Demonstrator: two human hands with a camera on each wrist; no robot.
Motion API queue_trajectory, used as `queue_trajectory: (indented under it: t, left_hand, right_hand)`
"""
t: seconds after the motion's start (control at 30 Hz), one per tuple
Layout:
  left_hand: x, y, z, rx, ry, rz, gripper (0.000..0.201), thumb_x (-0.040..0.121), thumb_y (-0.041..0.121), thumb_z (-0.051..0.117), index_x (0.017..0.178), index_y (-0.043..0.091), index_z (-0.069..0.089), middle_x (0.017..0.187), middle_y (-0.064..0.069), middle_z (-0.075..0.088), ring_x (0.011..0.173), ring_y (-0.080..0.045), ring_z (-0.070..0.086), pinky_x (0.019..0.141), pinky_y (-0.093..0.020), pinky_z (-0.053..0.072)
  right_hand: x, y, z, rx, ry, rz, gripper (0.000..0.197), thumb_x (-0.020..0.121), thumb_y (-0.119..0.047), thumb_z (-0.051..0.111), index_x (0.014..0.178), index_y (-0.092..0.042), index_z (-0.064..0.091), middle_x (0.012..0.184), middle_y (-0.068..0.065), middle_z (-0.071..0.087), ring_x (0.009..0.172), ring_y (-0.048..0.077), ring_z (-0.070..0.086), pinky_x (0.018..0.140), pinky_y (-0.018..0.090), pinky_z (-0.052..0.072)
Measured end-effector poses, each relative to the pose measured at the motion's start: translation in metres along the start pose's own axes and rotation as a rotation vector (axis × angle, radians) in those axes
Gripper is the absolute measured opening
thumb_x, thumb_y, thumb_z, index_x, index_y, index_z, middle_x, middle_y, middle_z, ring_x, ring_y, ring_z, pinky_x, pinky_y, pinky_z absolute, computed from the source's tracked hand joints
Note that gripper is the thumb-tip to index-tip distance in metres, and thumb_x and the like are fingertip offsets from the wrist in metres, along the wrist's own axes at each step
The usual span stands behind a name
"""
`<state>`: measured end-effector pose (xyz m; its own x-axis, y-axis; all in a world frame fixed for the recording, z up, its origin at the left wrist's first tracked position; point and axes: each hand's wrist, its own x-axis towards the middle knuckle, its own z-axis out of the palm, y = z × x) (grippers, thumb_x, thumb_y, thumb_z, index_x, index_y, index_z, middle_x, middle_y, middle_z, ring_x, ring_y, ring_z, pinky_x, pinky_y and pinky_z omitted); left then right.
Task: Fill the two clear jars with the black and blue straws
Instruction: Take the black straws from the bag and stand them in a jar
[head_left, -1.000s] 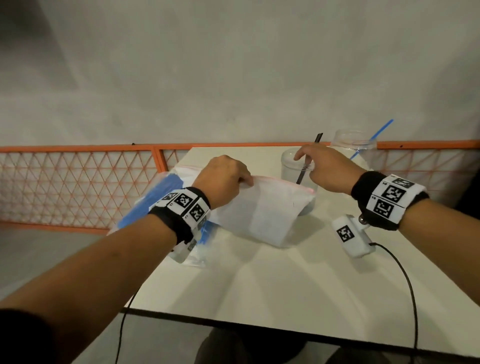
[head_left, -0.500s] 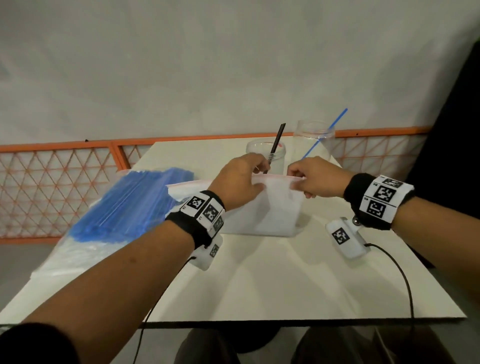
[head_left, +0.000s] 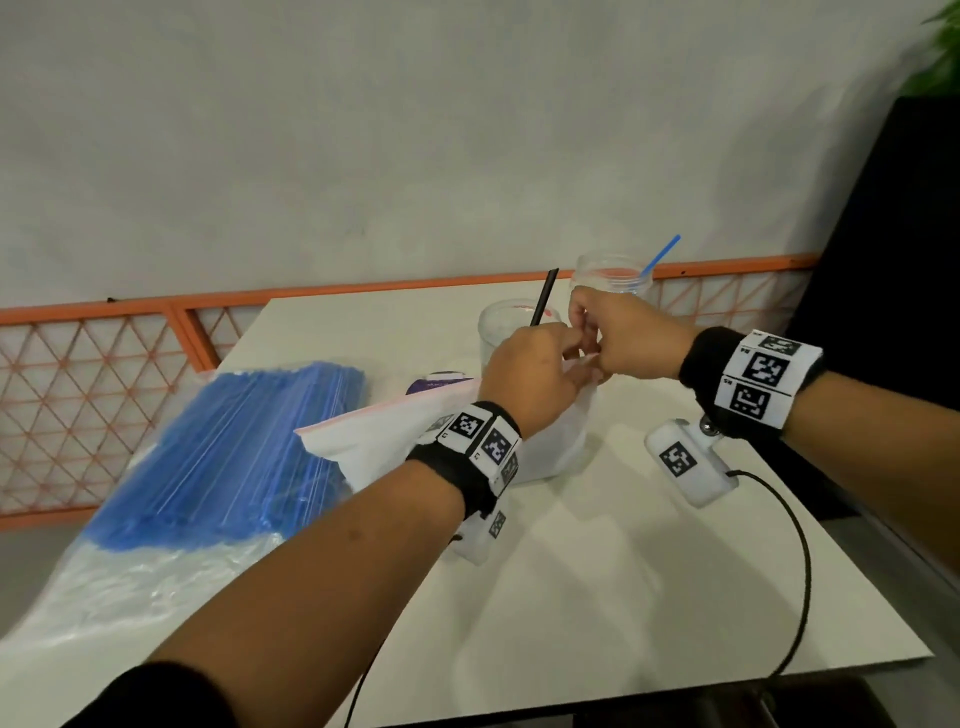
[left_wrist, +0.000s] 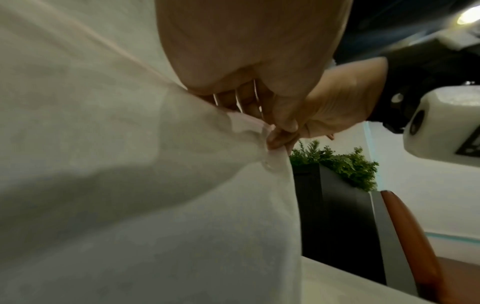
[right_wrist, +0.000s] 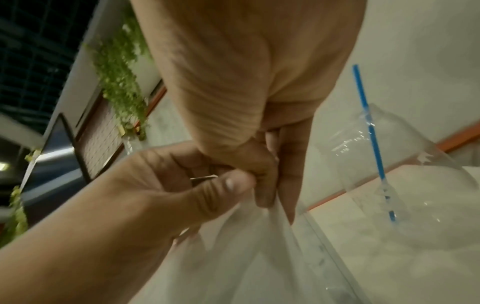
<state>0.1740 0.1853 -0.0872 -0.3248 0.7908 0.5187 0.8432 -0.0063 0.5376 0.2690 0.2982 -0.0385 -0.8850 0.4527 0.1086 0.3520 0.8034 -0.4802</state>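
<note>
A white zip bag (head_left: 395, 436) with a pink seal strip stands on the white table (head_left: 597, 597), its right top corner raised. My left hand (head_left: 574, 356) and right hand (head_left: 589, 340) meet at that corner and both pinch it; the right wrist view shows my right fingers (right_wrist: 270, 193) on the bag's edge (right_wrist: 259, 257), with the left thumb (right_wrist: 228, 185) beside them. Behind the hands stand two clear jars: the nearer jar (head_left: 501, 327) holds one black straw (head_left: 544, 293), the farther jar (head_left: 613, 278) one blue straw (head_left: 661, 257). The white bag's contents are hidden.
A clear bag full of blue straws (head_left: 234, 452) lies on the table's left side. A small purple-labelled item (head_left: 441, 382) sits behind the white bag. An orange lattice rail (head_left: 104, 364) runs along the far edge, and a black planter (head_left: 883, 260) stands at the right.
My right hand left the black straw in its jar and took the bag's top edge. My left hand slid right along that edge until both hands met at the raised corner.
</note>
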Motion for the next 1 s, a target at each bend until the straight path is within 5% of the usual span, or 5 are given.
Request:
queue_trajectory:
  t: [0.2,0.4,0.57,0.93,1.0]
  left_hand:
    - [0.006,-0.004,0.007,-0.063,0.01,-0.068,0.007,0.081,0.015,0.077,0.088,0.014,0.075,0.076,0.0,0.068,0.071,-0.017,0.061,0.07,-0.03,0.051]
    - [0.004,0.003,0.02,0.112,-0.007,-0.063,0.011,0.085,0.001,0.061,0.086,0.01,0.069,0.084,-0.004,0.071,0.078,-0.022,0.064,0.068,-0.03,0.048]
    - [0.007,0.008,0.018,0.181,-0.076,-0.078,0.008,0.092,0.008,0.059,0.096,0.008,0.065,0.096,-0.009,0.068,0.089,-0.024,0.063,0.075,-0.033,0.048]
    - [-0.001,-0.019,-0.015,0.445,-0.118,-0.108,0.014,0.094,0.024,0.059,0.081,0.021,0.061,0.093,0.003,0.066,0.082,-0.022,0.06,0.07,-0.033,0.043]
    - [-0.01,-0.037,-0.039,0.496,-0.116,-0.155,0.011,0.094,0.023,0.059,0.085,0.02,0.063,0.095,0.001,0.067,0.084,-0.024,0.06,0.074,-0.035,0.047]
  right_hand:
    - [0.002,-0.001,-0.007,0.013,-0.154,-0.034,0.045,0.074,0.007,0.073,0.092,-0.022,0.044,0.089,0.01,0.063,0.076,0.026,0.066,0.069,0.041,0.06]
    - [-0.014,0.018,0.005,0.22,-0.021,0.035,0.041,0.079,0.016,0.062,0.106,-0.01,0.047,0.079,0.016,0.06,0.067,0.033,0.07,0.065,0.04,0.062]
    - [-0.017,0.021,0.01,0.27,0.054,-0.007,0.035,0.078,0.013,0.064,0.096,-0.011,0.047,0.07,0.013,0.06,0.056,0.024,0.066,0.052,0.028,0.058]
    - [-0.006,0.039,0.014,0.162,0.116,0.019,0.029,0.075,0.013,0.062,0.079,-0.013,0.051,0.072,0.013,0.064,0.067,0.029,0.072,0.069,0.044,0.06]
    - [-0.005,0.042,0.014,0.089,0.109,0.013,0.026,0.076,0.013,0.059,0.072,-0.012,0.054,0.068,0.006,0.062,0.062,0.021,0.072,0.067,0.04,0.059]
